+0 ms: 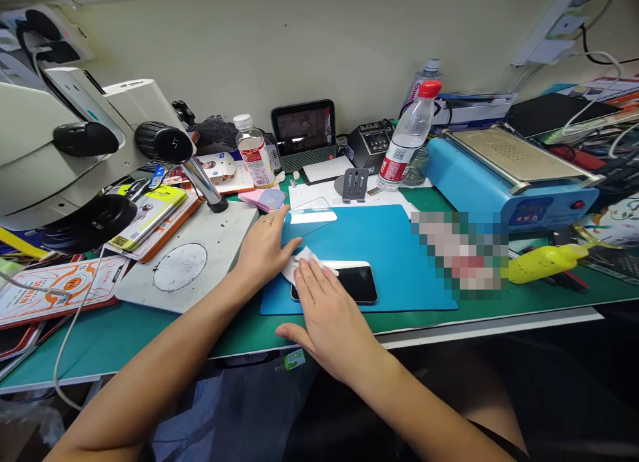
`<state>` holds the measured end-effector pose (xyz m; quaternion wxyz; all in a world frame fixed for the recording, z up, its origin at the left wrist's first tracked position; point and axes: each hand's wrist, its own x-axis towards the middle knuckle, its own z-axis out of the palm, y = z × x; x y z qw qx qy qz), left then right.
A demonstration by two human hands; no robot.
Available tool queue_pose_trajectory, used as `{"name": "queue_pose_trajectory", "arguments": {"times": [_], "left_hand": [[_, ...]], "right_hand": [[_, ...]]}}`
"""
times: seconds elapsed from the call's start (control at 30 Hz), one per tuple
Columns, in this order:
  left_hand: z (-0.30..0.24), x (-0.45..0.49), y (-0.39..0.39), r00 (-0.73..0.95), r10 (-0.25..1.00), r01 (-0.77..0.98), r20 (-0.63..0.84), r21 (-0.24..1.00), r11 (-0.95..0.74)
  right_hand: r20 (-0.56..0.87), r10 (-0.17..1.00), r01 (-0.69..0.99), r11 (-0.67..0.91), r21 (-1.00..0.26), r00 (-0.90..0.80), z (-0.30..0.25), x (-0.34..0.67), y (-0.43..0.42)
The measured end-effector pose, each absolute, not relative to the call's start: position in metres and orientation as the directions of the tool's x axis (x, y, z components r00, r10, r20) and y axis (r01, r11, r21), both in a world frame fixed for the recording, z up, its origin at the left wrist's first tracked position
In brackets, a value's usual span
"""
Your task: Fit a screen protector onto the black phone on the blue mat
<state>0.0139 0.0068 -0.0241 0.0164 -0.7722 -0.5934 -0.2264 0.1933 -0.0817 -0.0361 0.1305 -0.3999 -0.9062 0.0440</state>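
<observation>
A black phone [352, 281] lies screen up on a blue mat [389, 249] near the bench's front edge. My right hand [327, 315] lies flat with its fingers stretched over the phone's left end, pressing a small white wipe [302, 261] onto the glass. My left hand [267, 242] rests flat on the mat's left edge beside the phone, fingers out, touching the wipe's corner. A clear glass sheet [312, 216] lies on the mat just behind my left hand.
A microscope [74, 149] on a white base plate [184, 265] stands at the left. A blue heating machine [504, 176], two plastic bottles [407, 139], a small screen [303, 129] and a yellow tool [546, 261] sit behind and right. Cards and packets clutter the left.
</observation>
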Motion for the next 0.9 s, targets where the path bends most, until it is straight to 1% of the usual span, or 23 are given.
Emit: {"name": "queue_pose_trajectory", "arguments": {"times": [0.13,0.27,0.33,0.43,0.57,0.67,0.77,0.83,0.9], "left_hand": [[-0.022,0.012,0.006,0.19,0.909,0.93,0.371,0.23,-0.288],[-0.022,0.013,0.005,0.193,0.916,0.927,0.353,0.24,-0.288],[-0.022,0.013,0.006,0.197,0.916,0.926,0.349,0.242,-0.291],[-0.022,0.013,0.007,0.204,0.916,0.923,0.346,0.243,-0.298],[-0.022,0.013,0.007,0.208,0.917,0.921,0.34,0.247,-0.301],[-0.022,0.012,0.007,0.199,0.919,0.923,0.341,0.249,-0.292],[-0.023,0.011,0.006,0.188,0.915,0.922,0.358,0.256,-0.29],[-0.023,0.012,0.006,0.191,0.914,0.921,0.357,0.257,-0.293],[-0.023,0.013,0.006,0.196,0.915,0.92,0.353,0.256,-0.296]], "right_hand": [[0.209,0.676,0.648,0.737,-0.193,-0.706,-0.037,0.202,-0.091],[0.217,0.646,0.625,0.763,-0.164,-0.732,-0.031,0.227,-0.103],[0.224,0.657,0.642,0.753,-0.144,-0.72,-0.029,0.237,-0.104],[0.231,0.705,0.7,0.704,-0.12,-0.67,-0.028,0.238,-0.097],[0.2,0.752,0.746,0.655,-0.12,-0.629,-0.029,0.212,-0.081],[0.17,0.749,0.731,0.662,-0.164,-0.64,-0.029,0.188,-0.076],[0.155,0.715,0.685,0.699,-0.205,-0.682,-0.029,0.181,-0.081],[0.144,0.711,0.682,0.702,-0.204,-0.689,-0.029,0.187,-0.087],[0.147,0.739,0.719,0.674,-0.17,-0.658,-0.031,0.197,-0.092]]}}
